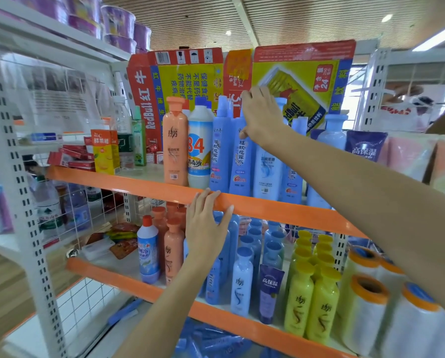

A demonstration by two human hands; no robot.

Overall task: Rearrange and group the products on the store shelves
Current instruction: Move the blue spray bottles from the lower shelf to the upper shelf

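Blue bottle [240, 156] in right grip [261, 116]

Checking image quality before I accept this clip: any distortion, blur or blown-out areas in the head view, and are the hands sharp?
Head view: wide-angle bending curves the white shelf upright and the orange shelf edge; the window area at upper right is overexposed; the edges are soft, especially the lowest shelf. The left hand on the shelf edge and the right hand at a blue bottle are fairly sharp.
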